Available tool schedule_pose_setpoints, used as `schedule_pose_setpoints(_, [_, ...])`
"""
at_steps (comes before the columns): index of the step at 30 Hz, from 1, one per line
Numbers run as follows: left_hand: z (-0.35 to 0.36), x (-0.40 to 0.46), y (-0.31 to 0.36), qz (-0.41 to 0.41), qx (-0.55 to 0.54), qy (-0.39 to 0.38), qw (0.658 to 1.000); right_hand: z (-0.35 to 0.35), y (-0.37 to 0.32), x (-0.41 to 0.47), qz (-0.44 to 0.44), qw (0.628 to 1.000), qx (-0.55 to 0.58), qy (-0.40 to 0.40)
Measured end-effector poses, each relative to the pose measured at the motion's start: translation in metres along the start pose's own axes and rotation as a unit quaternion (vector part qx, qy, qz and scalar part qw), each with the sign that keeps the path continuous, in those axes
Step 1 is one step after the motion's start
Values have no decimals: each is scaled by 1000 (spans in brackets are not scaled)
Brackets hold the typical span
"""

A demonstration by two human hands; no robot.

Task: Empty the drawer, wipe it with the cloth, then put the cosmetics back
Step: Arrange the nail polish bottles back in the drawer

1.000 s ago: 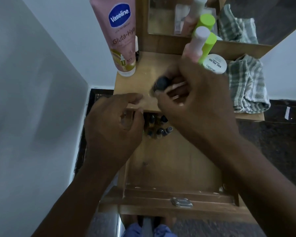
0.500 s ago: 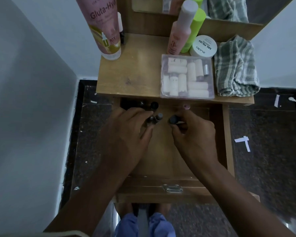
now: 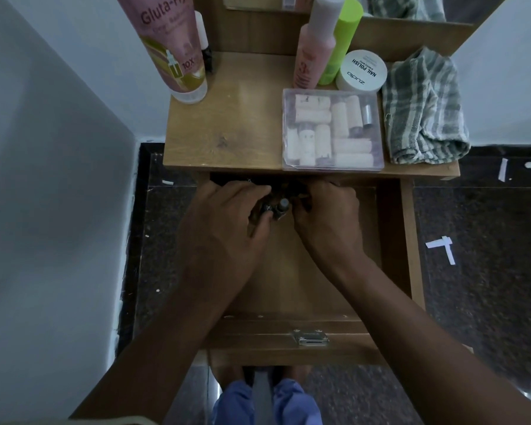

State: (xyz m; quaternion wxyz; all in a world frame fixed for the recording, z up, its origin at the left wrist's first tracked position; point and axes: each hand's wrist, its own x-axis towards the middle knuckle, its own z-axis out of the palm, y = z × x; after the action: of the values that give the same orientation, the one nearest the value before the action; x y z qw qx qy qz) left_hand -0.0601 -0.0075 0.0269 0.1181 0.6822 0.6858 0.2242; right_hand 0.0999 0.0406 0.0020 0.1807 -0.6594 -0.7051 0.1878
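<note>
Reaching into open drawer (image 3: 390, 240): left hand (image 3: 227, 228) and right hand (image 3: 325, 216), fingers curled round small dark-capped bottles (image 3: 281, 207) clustered at the drawer's back edge. Beyond the fingers, on desk (image 3: 227, 130): clear box (image 3: 333, 130) holding pale cylindrical tubes; checked cloth (image 3: 423, 111) just right of it.

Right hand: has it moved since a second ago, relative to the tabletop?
Yes. The right hand was up over the tabletop holding a small bottle; now it is down inside the open drawer, near its back.
</note>
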Motion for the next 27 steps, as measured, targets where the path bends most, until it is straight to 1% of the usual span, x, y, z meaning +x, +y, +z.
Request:
schedule_pose_setpoints(4, [-1, 1, -1, 11, -6, 13, 1000, -4, -1, -1, 3, 1000, -13, -10])
schedule_pose_setpoints(6, [-4, 1, -1, 22, -17, 29, 999, -13, -2, -9, -5, 1000, -21, 0])
schedule_pose_setpoints(10, [-14, 5, 3, 55, -51, 89, 993, -50, -18, -33, -53, 996, 40, 54])
schedule_pose_setpoints(13, [-23, 13, 4, 75, -36, 120, 989, -78, -44, -28, -96, 987, 76, 109])
schedule_pose_setpoints(15, [-25, 20, -2, 73, -23, 118, 990, -88, -62, -9, -127, 979, 88, 134])
schedule_pose_setpoints(19, [-20, 24, -15, 60, -14, 96, 993, -82, -92, 48, -179, 969, 117, 126])
schedule_pose_setpoints(23, [-14, 16, -16, 58, -5, 111, 992, -58, -113, 110, -231, 960, 85, 136])
schedule_pose_setpoints(25, [-13, 14, -14, 54, -3, 108, 993, -50, -119, 132, -249, 958, 66, 127])
schedule_pose_setpoints(27, [-14, 14, -14, 52, -3, 102, 993, -46, -122, 145, -278, 952, 74, 105])
